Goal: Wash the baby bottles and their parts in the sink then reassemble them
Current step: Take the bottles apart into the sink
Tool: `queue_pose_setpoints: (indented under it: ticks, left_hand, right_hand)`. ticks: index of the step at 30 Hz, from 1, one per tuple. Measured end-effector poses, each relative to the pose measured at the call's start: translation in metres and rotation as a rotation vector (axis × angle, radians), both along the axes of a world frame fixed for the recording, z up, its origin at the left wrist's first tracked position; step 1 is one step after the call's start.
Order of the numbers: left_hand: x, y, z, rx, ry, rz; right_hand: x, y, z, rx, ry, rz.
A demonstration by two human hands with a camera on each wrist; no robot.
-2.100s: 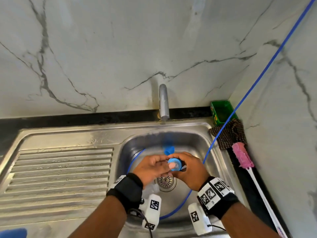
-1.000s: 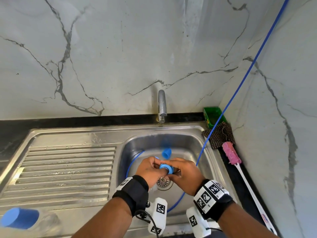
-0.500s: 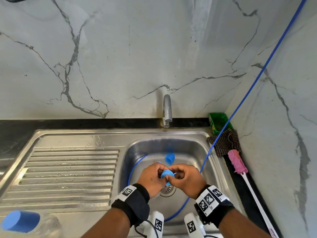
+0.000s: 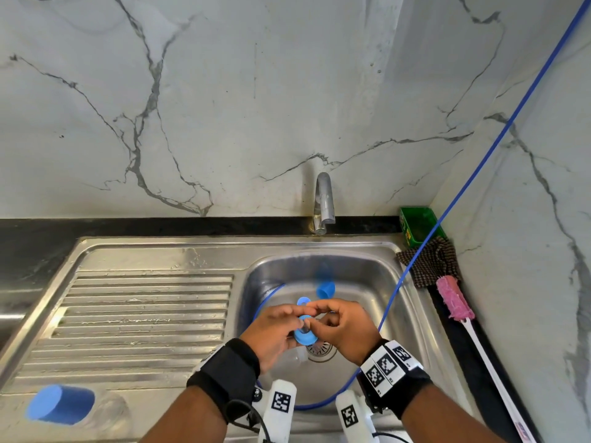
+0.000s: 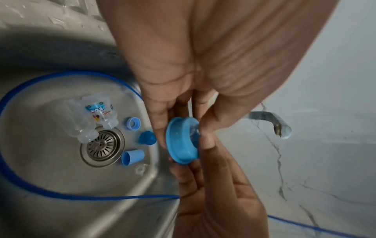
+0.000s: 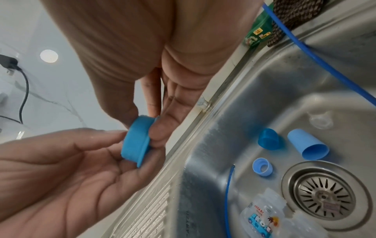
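Over the sink basin (image 4: 367,282) both hands hold one blue collar ring (image 4: 305,335) with a clear nipple (image 5: 194,129) in it. My left hand (image 4: 292,319) pinches the ring's side, and my right hand (image 4: 319,316) pinches its nipple end. The wrist views show the ring (image 5: 181,140) (image 6: 136,140) between the fingertips. On the basin floor by the drain (image 5: 101,146) lie two clear bottles (image 5: 85,120), a small light-blue ring (image 5: 133,123), a dark-blue cap (image 5: 147,137), a light-blue cap (image 5: 132,157) and a loose clear nipple (image 5: 140,169).
A capped bottle (image 4: 60,404) lies on the drainboard (image 4: 144,314) at the lower left. The tap (image 4: 323,203) stands behind the basin. A blue hose (image 4: 447,212) loops into the sink. At the right are a green box (image 4: 419,225), a checked cloth (image 4: 431,263) and a pink brush (image 4: 454,298).
Both hands kept hold of the blue ring over the drain and turned it between the fingertips. The head view tilted up a little.
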State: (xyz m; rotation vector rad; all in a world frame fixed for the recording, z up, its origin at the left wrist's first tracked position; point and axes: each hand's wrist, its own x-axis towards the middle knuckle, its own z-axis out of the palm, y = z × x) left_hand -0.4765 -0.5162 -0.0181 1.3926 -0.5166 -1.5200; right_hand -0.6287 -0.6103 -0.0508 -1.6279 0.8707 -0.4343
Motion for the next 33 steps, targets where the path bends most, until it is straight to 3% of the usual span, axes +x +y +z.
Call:
queue_pose_setpoints:
  ticks: [5, 10, 15, 23, 33]
  left_hand:
    - [0.019, 0.006, -0.002, -0.010, 0.045, 0.060]
    - [0.016, 0.003, -0.010, 0.007, -0.127, 0.164]
    - [0.006, -0.005, -0.013, -0.007, 0.029, 0.175]
    - [-0.014, -0.017, -0.025, 0.032, 0.038, 0.166]
    - [-0.020, -0.033, -0.041, 0.159, 0.066, 0.149]
  right_hand:
    - [0.009, 0.005, -0.001, 0.007, -0.056, -0.035]
    - [0.012, 0.012, 0.007, -0.009, -0.115, -0.046]
    - [0.000, 0.008, 0.001, -0.168, -0.047, -0.042]
    - [-0.024, -0.001, -0.006, -0.252, 0.030, -0.104]
    - [-0.026, -0.025, -0.031, -0.287, 0.021, 0.059]
